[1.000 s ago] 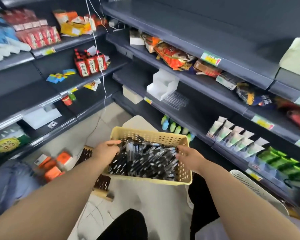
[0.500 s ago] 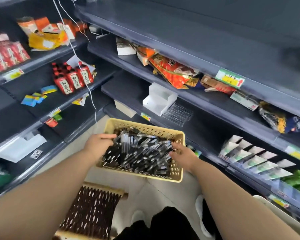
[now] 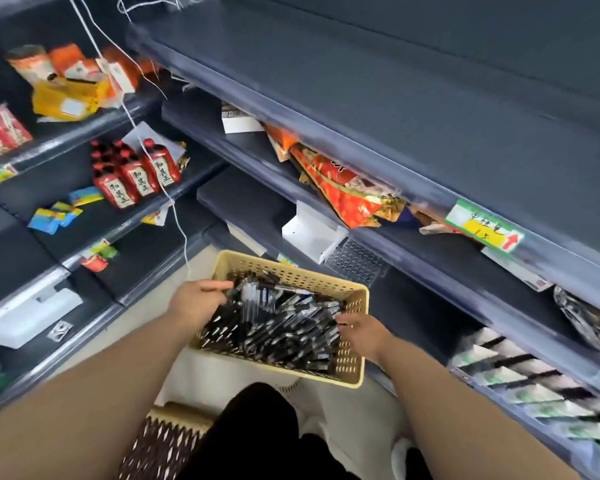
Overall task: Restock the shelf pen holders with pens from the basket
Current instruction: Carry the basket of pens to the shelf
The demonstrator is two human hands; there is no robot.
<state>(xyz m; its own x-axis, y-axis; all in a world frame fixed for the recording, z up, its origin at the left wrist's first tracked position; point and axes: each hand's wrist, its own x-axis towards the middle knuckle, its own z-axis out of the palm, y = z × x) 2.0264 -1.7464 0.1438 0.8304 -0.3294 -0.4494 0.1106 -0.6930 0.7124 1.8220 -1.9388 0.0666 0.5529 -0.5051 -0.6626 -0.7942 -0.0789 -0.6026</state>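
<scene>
- Between the dark metal shelves, low and central, hangs the basket of pale yellow perforated plastic. The left hand curls over its left rim and the right hand grips the right rim.
- Best carried level, since a dipped edge would probably spill its load.
- On the shelf just beyond sit a white stepped holder and a clear dimpled tray, the likely targets.
- Slick black-and-clear pens lie heaped crosswise inside the basket.
</scene>
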